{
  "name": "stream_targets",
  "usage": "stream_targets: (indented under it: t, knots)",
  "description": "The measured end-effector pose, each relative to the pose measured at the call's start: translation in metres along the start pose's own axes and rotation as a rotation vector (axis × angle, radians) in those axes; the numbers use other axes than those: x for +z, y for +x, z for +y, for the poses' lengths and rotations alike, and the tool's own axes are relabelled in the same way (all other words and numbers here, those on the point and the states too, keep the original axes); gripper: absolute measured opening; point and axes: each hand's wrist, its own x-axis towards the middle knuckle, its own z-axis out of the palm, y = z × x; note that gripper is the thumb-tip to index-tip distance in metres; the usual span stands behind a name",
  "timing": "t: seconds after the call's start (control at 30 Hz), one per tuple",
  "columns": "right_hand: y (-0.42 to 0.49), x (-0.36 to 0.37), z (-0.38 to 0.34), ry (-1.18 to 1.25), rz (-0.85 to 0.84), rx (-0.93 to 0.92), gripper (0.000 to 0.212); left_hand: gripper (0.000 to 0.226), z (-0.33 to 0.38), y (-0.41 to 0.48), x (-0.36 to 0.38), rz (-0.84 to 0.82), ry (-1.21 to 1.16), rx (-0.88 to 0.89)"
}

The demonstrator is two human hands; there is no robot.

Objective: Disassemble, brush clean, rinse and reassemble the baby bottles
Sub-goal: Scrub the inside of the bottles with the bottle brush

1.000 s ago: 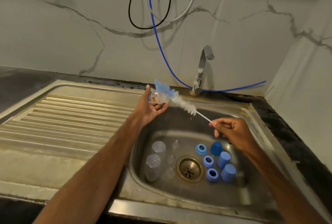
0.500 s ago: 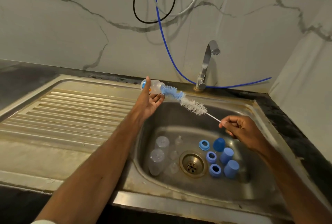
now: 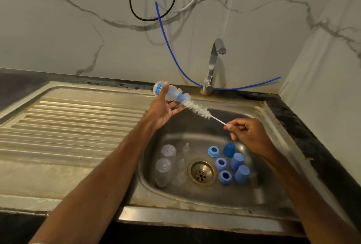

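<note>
My left hand [image 3: 163, 109] grips a small clear baby bottle [image 3: 166, 92] held on its side above the sink's back left corner, mouth pointing right. My right hand [image 3: 248, 135] pinches the thin white handle of a bottle brush [image 3: 197, 109]. The brush's blue tip sits inside the bottle mouth, its white bristles still outside. In the sink basin [image 3: 263, 191] lie two clear bottles [image 3: 163, 169], clear teats [image 3: 181, 162], blue collar rings [image 3: 220, 163] and blue caps [image 3: 237, 160].
A chrome tap [image 3: 214, 64] stands behind the basin, with a blue hose [image 3: 168, 34] and black and white cables hanging on the marble wall. The ribbed drainboard [image 3: 68, 124] lies to the left. The drain [image 3: 201, 174] sits mid-basin. Dark counter borders the right side.
The bottle has turned so its mouth faces the brush, and the brush's blue tip has gone into the mouth. Both hands stayed roughly in place above the sink.
</note>
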Motion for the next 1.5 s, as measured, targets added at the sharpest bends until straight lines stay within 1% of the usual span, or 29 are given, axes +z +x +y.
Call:
stream_targets:
  t: [0.1, 0.2, 0.27, 0.37, 0.47, 0.53, 0.57, 0.67, 0.73, 0.8, 0.9, 0.93, 1.03, 1.1, 1.13, 1.2, 1.27, 1.3, 1.4, 1.5]
  knots:
    - [0.0, 0.006, 0.002, 0.009, -0.021, 0.004, 0.012, 0.06, -0.008, 0.003, 0.008, -0.005, 0.091, 0.022]
    - [-0.005, -0.001, 0.008, 0.017, -0.011, 0.063, 0.009, 0.046, -0.013, 0.004, 0.013, 0.035, 0.102, 0.08]
    - [-0.013, -0.013, 0.017, -0.077, -0.002, 0.123, 0.01, 0.042, -0.013, 0.003, 0.011, 0.056, 0.1, 0.1]
    - [-0.026, -0.032, 0.027, -0.286, 0.06, 0.138, 0.03, 0.048, -0.015, -0.001, 0.014, 0.045, 0.098, 0.083]
    - [-0.039, -0.046, 0.028, -0.346, 0.174, 0.111, 0.037, 0.049, -0.022, -0.01, 0.021, -0.018, 0.133, 0.048]
    - [-0.048, -0.053, 0.031, -0.378, 0.226, 0.131, 0.042, 0.052, -0.03, -0.015, 0.024, -0.032, 0.147, 0.019]
    - [-0.052, -0.055, 0.035, -0.398, 0.236, 0.153, 0.047, 0.056, -0.034, -0.017, 0.024, -0.024, 0.137, -0.003]
    - [-0.058, -0.05, 0.041, -0.449, 0.224, 0.185, 0.073, 0.063, -0.044, -0.023, 0.019, 0.011, 0.12, -0.027]
    - [-0.057, -0.043, 0.04, -0.441, 0.205, 0.172, 0.078, 0.064, -0.043, -0.024, 0.016, 0.053, 0.096, -0.005]
    - [-0.057, -0.041, 0.038, -0.408, 0.194, 0.149, 0.077, 0.062, -0.035, -0.023, 0.014, 0.104, 0.066, 0.034]
    - [-0.059, -0.048, 0.041, -0.376, 0.247, 0.118, 0.077, 0.045, -0.027, -0.021, 0.015, 0.14, 0.033, 0.097]
    - [-0.059, -0.049, 0.043, -0.369, 0.256, 0.107, 0.075, 0.044, -0.028, -0.021, 0.017, 0.132, 0.029, 0.096]
    - [-0.058, -0.046, 0.039, -0.355, 0.253, 0.066, 0.072, 0.055, -0.034, -0.023, 0.027, 0.05, 0.032, 0.039]
    - [-0.059, -0.049, 0.038, -0.334, 0.295, 0.046, 0.07, 0.057, -0.034, -0.023, 0.028, 0.034, 0.024, 0.04]
    - [-0.06, -0.052, 0.038, -0.318, 0.327, 0.035, 0.066, 0.055, -0.032, -0.023, 0.028, 0.047, 0.019, 0.056]
    - [-0.062, -0.056, 0.037, -0.248, 0.401, 0.027, 0.051, 0.052, -0.029, -0.022, 0.024, 0.091, 0.012, 0.086]
    - [-0.061, -0.051, 0.03, -0.182, 0.432, 0.018, 0.034, 0.054, -0.03, -0.022, 0.023, 0.091, 0.022, 0.079]
    - [-0.06, -0.047, 0.025, -0.174, 0.434, 0.0, 0.03, 0.056, -0.032, -0.023, 0.025, 0.077, 0.026, 0.064]
    - [-0.059, -0.042, 0.02, -0.144, 0.464, -0.008, 0.029, 0.055, -0.03, -0.023, 0.03, 0.083, 0.013, 0.07]
    - [-0.062, -0.046, 0.023, -0.108, 0.514, -0.003, 0.033, 0.048, -0.029, -0.02, 0.025, 0.163, -0.03, 0.102]
